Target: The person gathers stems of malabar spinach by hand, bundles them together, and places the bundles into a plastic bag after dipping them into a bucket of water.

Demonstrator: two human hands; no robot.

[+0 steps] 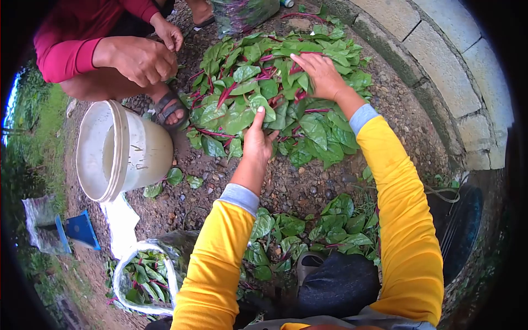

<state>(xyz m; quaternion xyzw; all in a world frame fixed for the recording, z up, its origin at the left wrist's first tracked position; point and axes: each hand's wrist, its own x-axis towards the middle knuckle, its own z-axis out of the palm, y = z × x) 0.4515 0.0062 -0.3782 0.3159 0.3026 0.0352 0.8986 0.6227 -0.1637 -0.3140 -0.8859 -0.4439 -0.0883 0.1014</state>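
A wide heap of red-stemmed leafy greens [236, 118] lies on the gravelly ground in front of me. My left hand [257, 143] is at the heap's near edge, its thumb stretched up against a leaf and a finger spread to the side; the other fingers are partly hidden. On the heap's right side rests my right hand [320, 78], fingers extended flat over leaves and magenta stems. Neither hand clearly grips anything. More loose greens [341, 231] lie closer to me, between my forearms and around my shoe.
Another person's hand [144, 59] hangs left of the heap. A whitish bucket [146, 148] stands below it, tilted in view. Nearby is an open plastic bag [118, 286] holding greens. A filled clear bag [242, 14] sits at the back; a concrete block edge [445, 71] curves along the right.
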